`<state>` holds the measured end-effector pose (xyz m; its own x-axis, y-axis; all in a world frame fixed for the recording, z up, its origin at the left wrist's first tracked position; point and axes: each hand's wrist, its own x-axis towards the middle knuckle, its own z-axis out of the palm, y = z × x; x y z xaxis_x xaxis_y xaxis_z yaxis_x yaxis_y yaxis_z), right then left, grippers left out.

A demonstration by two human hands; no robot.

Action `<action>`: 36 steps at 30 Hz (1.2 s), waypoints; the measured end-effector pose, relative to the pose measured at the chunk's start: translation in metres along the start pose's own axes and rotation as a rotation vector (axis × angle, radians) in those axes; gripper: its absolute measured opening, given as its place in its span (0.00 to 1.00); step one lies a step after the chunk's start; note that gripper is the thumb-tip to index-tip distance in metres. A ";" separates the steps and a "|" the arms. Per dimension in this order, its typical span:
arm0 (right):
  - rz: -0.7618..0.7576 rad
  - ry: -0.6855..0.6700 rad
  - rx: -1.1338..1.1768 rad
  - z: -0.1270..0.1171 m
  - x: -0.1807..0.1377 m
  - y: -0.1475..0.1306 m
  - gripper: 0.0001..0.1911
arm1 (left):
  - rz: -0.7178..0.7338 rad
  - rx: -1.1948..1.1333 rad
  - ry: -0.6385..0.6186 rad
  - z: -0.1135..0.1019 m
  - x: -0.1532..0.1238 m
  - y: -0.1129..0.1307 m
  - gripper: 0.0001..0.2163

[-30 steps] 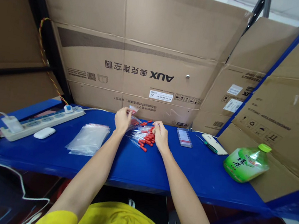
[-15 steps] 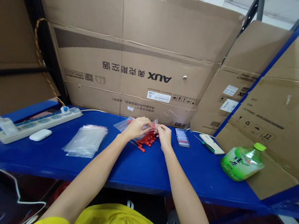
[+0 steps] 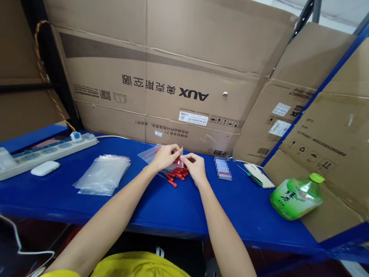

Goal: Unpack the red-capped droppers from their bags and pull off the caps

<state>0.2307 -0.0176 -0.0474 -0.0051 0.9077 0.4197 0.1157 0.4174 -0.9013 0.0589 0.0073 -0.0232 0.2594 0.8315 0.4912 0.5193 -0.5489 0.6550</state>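
My left hand is closed on a small clear zip bag with red contents. My right hand pinches the same bag's edge from the right, its fingertips close to the left ones. Just below the hands lies a loose heap of red-headed sticks on the blue table; what exactly they are is too small to tell. Beneath and left of my left hand rests another clear plastic bag, partly covered by the hand. A stack of flat clear zip bags lies farther left.
On the left are a white power strip and a white earphone case. To the right lie a blurred-out card, a green-handled screwdriver, a pale phone-like slab and a green tea bottle. Cardboard walls the back.
Both hands have shifted slightly left with the bag, and the fingertips have come closer together. The whole view has also slid a little.
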 end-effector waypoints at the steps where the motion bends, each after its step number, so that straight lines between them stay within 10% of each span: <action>1: 0.010 0.000 0.019 0.000 -0.001 -0.001 0.17 | 0.003 -0.003 -0.002 0.001 0.000 0.000 0.19; 36: -0.168 0.203 -0.349 -0.012 -0.003 -0.006 0.03 | 0.061 0.140 0.090 -0.014 -0.007 0.017 0.13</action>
<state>0.2420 -0.0239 -0.0419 0.1385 0.7870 0.6012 0.4588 0.4870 -0.7432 0.0547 -0.0089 -0.0078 0.2232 0.7827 0.5810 0.6146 -0.5757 0.5393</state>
